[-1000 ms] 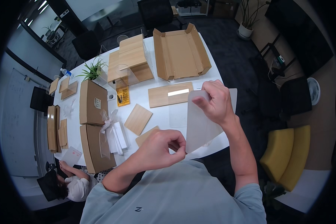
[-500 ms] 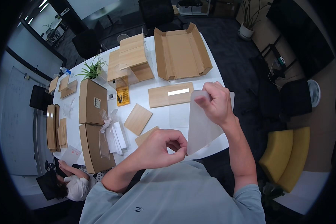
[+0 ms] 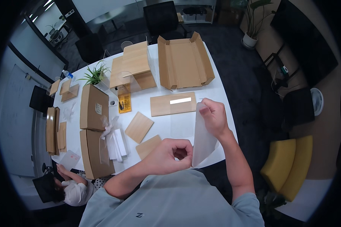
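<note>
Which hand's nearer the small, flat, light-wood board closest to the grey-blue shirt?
Left. The left hand is just right of the board; the right hand is farther right, gripping a flat, frosted translucent sheet.

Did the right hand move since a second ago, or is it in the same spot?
Yes. Against the long board, the right hand now sits lower in the picture and a little farther left, holding the sheet.

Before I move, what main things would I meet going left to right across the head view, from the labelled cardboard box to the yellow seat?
Labelled cardboard box, white strips, upper small wood board, left hand, translucent sheet, right hand, yellow seat.
</note>
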`<state>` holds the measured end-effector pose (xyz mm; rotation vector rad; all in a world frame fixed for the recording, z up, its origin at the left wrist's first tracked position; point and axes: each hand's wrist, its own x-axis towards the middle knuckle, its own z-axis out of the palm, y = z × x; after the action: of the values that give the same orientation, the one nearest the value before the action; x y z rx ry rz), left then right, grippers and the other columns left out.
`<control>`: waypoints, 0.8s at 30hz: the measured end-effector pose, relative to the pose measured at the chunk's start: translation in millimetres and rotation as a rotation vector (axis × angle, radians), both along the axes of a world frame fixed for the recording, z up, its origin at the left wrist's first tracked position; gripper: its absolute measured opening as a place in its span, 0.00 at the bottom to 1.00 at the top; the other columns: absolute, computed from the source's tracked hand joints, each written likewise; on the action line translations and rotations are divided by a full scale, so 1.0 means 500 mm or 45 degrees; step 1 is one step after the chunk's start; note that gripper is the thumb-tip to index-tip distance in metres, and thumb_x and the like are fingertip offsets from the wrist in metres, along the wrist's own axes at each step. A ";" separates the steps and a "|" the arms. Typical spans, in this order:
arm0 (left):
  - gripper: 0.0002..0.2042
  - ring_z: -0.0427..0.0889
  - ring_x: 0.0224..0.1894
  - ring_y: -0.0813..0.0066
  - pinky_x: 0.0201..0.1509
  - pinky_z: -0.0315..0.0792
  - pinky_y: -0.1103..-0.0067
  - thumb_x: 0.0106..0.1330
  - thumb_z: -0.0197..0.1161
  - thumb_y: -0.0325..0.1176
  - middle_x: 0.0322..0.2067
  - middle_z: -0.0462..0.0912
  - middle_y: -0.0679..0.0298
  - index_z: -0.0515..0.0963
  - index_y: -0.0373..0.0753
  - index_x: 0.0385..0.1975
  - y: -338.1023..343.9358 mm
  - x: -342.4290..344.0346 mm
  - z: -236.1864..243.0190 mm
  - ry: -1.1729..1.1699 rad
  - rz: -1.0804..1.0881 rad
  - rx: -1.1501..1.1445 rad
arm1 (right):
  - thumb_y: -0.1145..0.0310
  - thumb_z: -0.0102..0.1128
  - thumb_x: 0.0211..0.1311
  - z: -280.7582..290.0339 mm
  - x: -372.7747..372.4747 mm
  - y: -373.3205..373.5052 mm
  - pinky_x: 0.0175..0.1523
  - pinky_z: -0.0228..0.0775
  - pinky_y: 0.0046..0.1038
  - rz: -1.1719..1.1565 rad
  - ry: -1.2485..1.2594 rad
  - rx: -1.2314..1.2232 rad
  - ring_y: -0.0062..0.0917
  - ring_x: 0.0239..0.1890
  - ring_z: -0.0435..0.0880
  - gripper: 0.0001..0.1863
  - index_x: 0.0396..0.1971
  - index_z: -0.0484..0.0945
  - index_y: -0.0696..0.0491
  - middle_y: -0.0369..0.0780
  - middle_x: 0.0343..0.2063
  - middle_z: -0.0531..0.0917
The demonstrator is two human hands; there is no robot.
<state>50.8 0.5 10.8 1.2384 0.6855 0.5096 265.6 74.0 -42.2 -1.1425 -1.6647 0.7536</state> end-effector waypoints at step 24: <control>0.03 0.87 0.34 0.76 0.40 0.80 0.81 0.67 0.59 0.24 0.28 0.83 0.63 0.76 0.31 0.32 0.017 -0.019 0.079 0.150 0.106 0.483 | 0.27 0.54 0.58 0.038 -0.029 -0.061 0.31 0.59 0.31 0.245 -0.056 0.392 0.32 0.18 0.65 0.40 0.14 0.64 0.55 0.39 0.13 0.64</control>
<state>41.3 8.8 50.2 1.6095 0.7644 0.6602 250.9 43.7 -23.3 -0.7968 -1.8711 0.5668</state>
